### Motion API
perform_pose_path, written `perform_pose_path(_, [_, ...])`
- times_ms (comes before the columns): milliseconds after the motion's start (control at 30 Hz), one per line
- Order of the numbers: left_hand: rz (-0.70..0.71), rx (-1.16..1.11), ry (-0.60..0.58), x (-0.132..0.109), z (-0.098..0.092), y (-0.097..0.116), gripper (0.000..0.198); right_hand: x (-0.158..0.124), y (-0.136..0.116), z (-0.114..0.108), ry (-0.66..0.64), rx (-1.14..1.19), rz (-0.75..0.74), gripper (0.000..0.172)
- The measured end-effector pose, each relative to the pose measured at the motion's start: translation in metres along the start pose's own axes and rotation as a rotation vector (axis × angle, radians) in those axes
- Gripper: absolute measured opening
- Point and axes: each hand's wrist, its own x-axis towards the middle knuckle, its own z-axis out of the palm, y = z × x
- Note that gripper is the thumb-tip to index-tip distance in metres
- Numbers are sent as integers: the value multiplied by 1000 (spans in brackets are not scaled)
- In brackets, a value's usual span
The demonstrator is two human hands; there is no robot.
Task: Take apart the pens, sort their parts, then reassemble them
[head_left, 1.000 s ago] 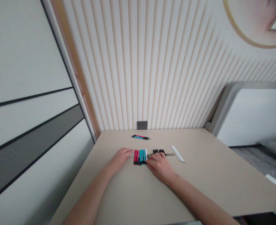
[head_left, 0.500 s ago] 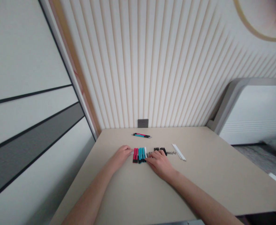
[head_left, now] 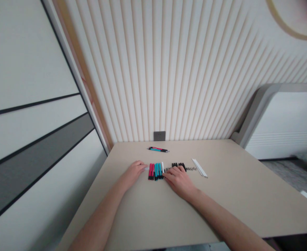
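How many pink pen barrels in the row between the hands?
2. One pink pen barrel is at the row's left end, nearest the left hand; the other barrel lies just right of it, left of the turquoise barrels. None seems hidden.

I see two red pen barrels (head_left: 150,169) lying flat side by side on the tabletop (head_left: 143,212), black ends nearest me. Just right are a few blue barrels (head_left: 157,168), also black at their near ends, then one white barrel (head_left: 162,167). Farther right sit short black pieces (head_left: 174,164) in two clusters, partly hidden, then small grey bits (head_left: 191,168) too tiny for me to make out. Slim white sticks (head_left: 199,168) lie slanted at the right.
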Motion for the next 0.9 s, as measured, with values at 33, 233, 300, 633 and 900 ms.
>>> perform_pose_path(33, [-5, 2, 1, 0, 1, -1, 25, 0, 0, 0, 0, -1, -1, 23])
perform_pose_path(233, [19, 2, 3, -1, 1, 4, 25, -1, 1, 2, 5, 12, 3, 23])
perform_pose_path(300, [35, 21, 12, -1, 1, 7, 25, -1, 1, 2, 2, 9, 1, 23])
perform_pose_path(633, [23, 98, 12, 0, 7, 8, 28, -1, 1, 5, 10, 5, 4, 22])
perform_pose_path(900, [-3, 132, 17, 2, 10, 8, 24, -1, 0, 1, 0, 26, 3, 23])
